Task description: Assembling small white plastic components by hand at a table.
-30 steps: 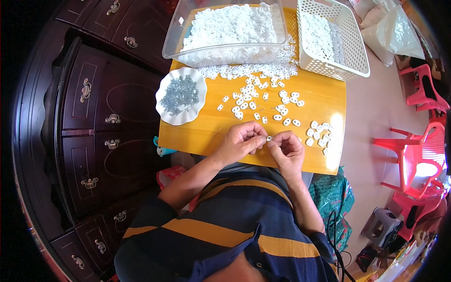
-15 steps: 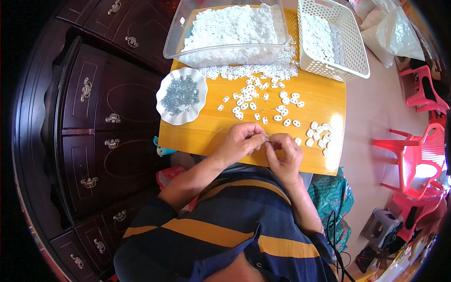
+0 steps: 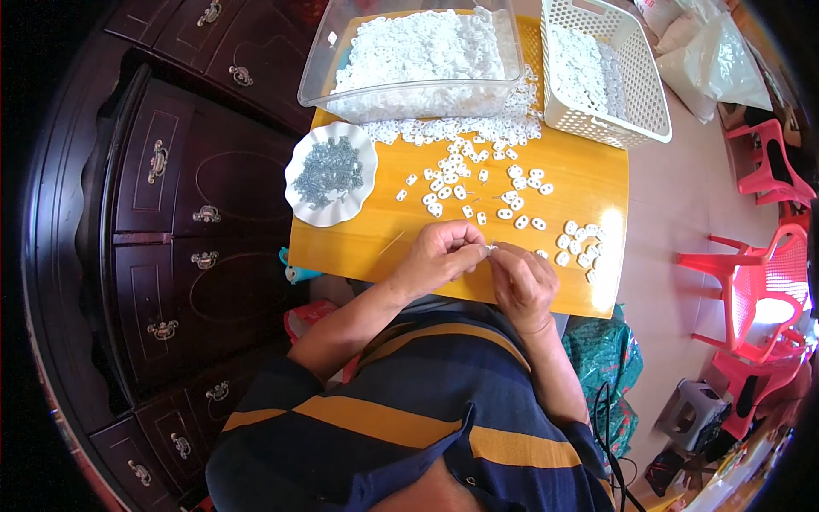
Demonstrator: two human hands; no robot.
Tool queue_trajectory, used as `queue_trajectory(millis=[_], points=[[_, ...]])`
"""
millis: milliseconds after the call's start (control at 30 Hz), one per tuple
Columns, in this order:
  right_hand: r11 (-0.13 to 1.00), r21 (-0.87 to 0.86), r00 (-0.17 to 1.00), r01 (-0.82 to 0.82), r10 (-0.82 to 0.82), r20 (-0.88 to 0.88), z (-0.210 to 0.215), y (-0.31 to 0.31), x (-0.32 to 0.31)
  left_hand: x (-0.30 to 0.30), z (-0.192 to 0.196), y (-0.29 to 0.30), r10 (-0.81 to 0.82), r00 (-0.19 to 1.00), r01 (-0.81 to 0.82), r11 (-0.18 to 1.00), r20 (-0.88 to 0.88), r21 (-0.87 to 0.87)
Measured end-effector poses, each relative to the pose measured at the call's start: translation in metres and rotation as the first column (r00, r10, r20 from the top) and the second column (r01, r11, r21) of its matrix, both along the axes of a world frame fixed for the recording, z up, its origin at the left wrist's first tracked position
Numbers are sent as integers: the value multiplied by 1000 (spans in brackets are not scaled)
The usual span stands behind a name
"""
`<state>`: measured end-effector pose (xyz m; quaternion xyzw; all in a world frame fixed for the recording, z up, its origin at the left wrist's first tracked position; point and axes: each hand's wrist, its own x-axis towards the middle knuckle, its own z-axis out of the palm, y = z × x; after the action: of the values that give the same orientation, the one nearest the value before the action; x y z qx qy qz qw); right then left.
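My left hand (image 3: 445, 256) is closed in a pinch over the table's near edge. Between its fingertips shows a bit of a small white plastic piece (image 3: 490, 248), mostly covered. Tip to tip with it, my right hand (image 3: 524, 283) is also closed, thumb against forefinger; what it pinches is too small to name. Beyond both hands lie loose white two-hole pieces (image 3: 459, 193), with a few thin metal screws or pins among them. Another group of white pieces (image 3: 583, 245) lies to the right of my right hand.
A scalloped white dish (image 3: 363, 189) holds grey metal fasteners at the table's left. At the back stand a clear bin (image 3: 409, 101) heaped with white pieces and a white perforated basket (image 3: 607, 130). Dark cabinets (image 3: 230, 162) flank the left; red chairs (image 3: 734, 264) stand right.
My right hand has shifted slightly right and turned, its fingers now more closed together. My left hand keeps its pinch in nearly the same place.
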<state>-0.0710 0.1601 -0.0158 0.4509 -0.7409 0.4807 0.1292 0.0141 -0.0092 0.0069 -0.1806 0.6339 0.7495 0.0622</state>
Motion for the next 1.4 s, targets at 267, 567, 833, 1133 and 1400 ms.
queue_trajectory(millis=[267,567,833,1133,1400], points=[[948,-248,563,199,96,821,-14,1,6,3,-7,8,41,997,-31,990,-70,134],[862,-368,76,347,366,928,-4,4,-6,10,-12,19,1,1000,3,983,-20,185],[853,-415,-41,317,449,893,-9,7,-7,30,-8,38,-470,881,472,881,-44,34],[874,-394,-26,283,418,908,-12,7,-7,45,-22,33,-507,860,509,859,-53,52],[899,-353,-27,259,372,928,-7,9,-5,58,-24,28,-356,934,351,931,40,97]])
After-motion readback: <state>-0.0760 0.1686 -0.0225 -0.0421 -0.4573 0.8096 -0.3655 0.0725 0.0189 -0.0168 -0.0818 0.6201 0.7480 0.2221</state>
